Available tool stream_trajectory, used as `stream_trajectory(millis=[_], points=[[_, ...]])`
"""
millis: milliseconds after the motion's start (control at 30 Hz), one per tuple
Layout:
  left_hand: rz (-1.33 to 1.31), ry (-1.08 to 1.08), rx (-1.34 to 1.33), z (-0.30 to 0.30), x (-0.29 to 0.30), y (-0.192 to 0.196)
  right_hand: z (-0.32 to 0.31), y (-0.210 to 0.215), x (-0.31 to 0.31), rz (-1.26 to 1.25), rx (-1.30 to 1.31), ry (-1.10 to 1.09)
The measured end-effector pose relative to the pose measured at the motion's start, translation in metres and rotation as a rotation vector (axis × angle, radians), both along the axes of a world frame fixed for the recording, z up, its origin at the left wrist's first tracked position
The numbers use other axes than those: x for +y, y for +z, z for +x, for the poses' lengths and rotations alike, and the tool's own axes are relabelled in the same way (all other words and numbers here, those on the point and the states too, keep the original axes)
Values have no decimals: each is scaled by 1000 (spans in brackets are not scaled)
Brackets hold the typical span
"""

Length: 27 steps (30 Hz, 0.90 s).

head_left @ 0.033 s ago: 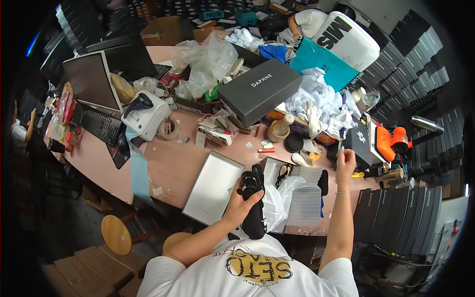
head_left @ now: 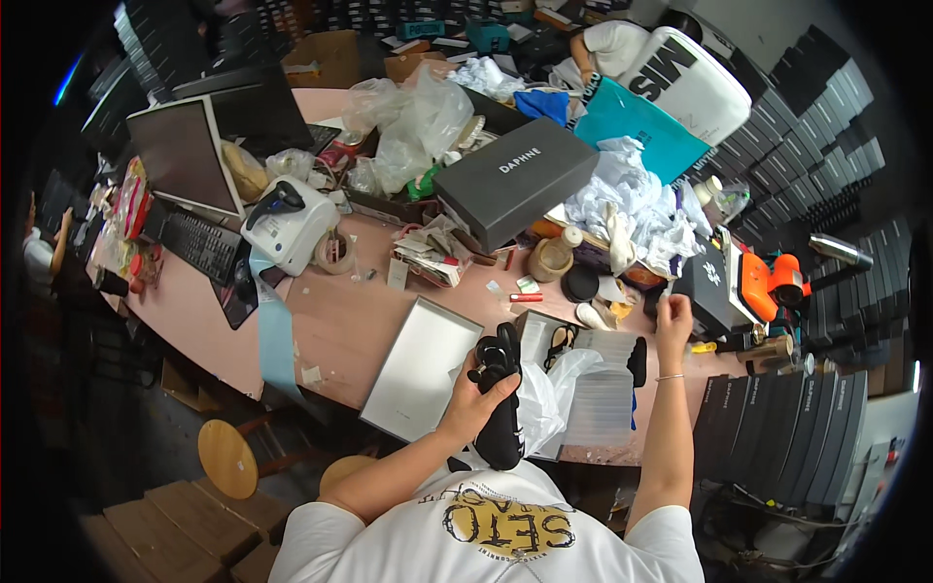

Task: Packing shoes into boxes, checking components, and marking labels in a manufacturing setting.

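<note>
My left hand (head_left: 470,400) is wrapped round a black sandal (head_left: 500,428), held upright close to my body at the table's front edge. Its straps and sole show above and below my fingers. To the right, my right hand (head_left: 673,323) is raised with its fingers bent together beside a black box (head_left: 704,287); whatever is between the fingertips is hidden. In front of me lies an open shoebox (head_left: 536,328) with another dark strappy sandal (head_left: 561,342) and white wrapping (head_left: 550,394) in it. Left of it rests an empty white-lined box lid (head_left: 413,374).
A closed dark shoebox (head_left: 515,180) sits on clutter mid-table, beside crumpled white paper (head_left: 632,199). A label printer (head_left: 289,225), keyboard (head_left: 197,243) and monitor (head_left: 185,155) stand at left. Orange tape dispenser (head_left: 756,286) and stacked shoeboxes (head_left: 782,428) are at right. Another person's arm (head_left: 581,56) shows at the back.
My right hand has shifted slightly to the left and its fingers have curled a little. My left hand keeps its hold on the sandal.
</note>
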<state>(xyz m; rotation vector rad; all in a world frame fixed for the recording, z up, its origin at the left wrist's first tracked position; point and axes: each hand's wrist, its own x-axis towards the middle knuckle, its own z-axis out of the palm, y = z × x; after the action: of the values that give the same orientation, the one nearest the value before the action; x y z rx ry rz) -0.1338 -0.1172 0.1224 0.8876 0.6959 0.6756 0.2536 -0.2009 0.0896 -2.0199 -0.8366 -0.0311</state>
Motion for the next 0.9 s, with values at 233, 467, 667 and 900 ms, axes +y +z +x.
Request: stream_trajectory(millis=[233,467,667,900], points=[[-104,213,-4,-12,23,-15,-72,9,107,-26,463,298],[-106,283,-10,-11,25,-19,-114,-20,269,100,892,160],[-109,348,30,-25,22,-32,-99,-17,253,375,1019,82],[-274,385,-32,-25,26,-63,-115,16,244,277,854,217]])
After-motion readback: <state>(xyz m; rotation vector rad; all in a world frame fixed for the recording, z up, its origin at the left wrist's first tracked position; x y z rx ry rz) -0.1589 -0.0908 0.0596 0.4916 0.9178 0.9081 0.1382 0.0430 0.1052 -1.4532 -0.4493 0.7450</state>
